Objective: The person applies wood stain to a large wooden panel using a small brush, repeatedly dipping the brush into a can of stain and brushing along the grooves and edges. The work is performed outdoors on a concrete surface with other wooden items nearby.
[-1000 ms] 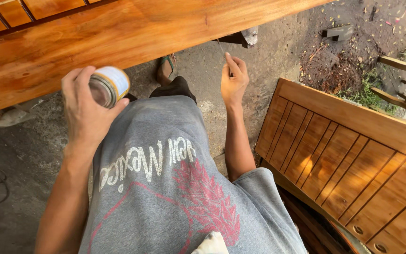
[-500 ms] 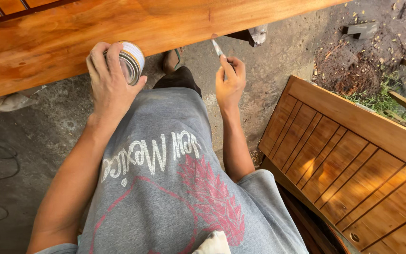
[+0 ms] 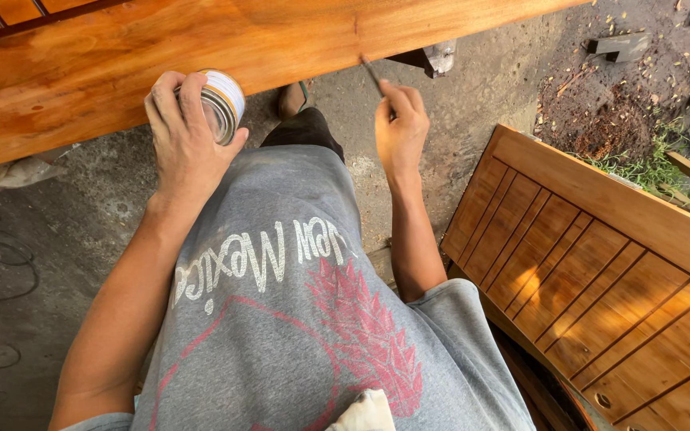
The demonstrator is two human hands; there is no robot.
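ground: rough grey concrete (image 3: pixel 65 231) is lying under the person, running far toward a patch of dark soil (image 3: pixel 600 120) strewn with dry leaves at the far right, with a little green grass (image 3: pixel 648 164) beside it.
workpiece: a long glossy orange-brown wooden plank (image 3: pixel 281 40) is spanning the far side of the view, slanting from the near left up to the far right.
left hand: the left hand (image 3: pixel 185 140) is wrapping its fingers around a small round tin can (image 3: pixel 221 104), thumb on the right side of it, fingers curled over the top and left side.
can: the tin is sitting just at the near edge of the plank, tilted, its white and orange side facing right; whether it is touching the wood i cannot tell.
right hand: the right hand (image 3: pixel 399 128) is pinching a thin brush handle (image 3: pixel 373 76) between thumb and fingertips, the other fingers folded narrowly.
brush: the thin handle is pointing up and far-left, its tip reaching the near edge of the plank; the bristles are too small to make out.
clothing: a grey printed t-shirt (image 3: pixel 281 319) is filling the near middle; a dark trouser leg (image 3: pixel 301 128) and a sandalled foot (image 3: pixel 291 97) are showing between the two hands.
right side: a slatted wooden panel (image 3: pixel 600 271) in the same orange tone is leaning at the right, near the person's right elbow.
far away: a grey block (image 3: pixel 620 45) is lying on the soil.
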